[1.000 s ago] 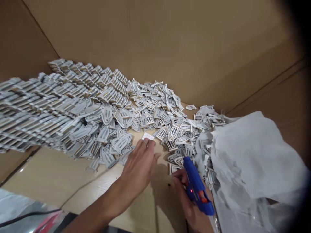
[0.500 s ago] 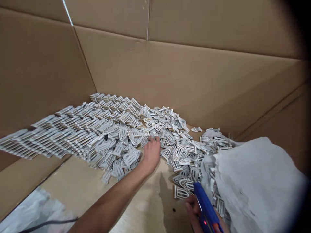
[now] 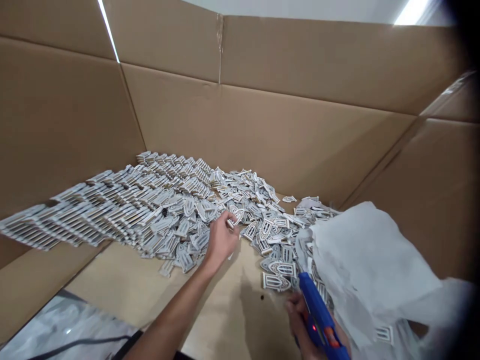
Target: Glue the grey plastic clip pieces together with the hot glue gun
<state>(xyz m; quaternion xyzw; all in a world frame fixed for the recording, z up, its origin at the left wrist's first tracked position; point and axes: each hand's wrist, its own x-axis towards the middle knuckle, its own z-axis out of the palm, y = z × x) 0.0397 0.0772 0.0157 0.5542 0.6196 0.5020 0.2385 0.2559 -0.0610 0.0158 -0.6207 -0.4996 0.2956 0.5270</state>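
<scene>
L hand [image 3: 222,240] pinched white arched pc [image 3: 237,215] w/ brown edging; R hand [image 3: 301,331] gripped blue glue gun [image 3: 318,309], red light [image 3: 314,328] on.

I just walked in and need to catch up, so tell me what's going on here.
A person's right hand grips a blue glue gun, its red light lit. The left hand seems to pinch an arched piece by a loose heap of similar ones. Tight rows of pieces fill the left, and a white sheet partly covers others at right.
</scene>
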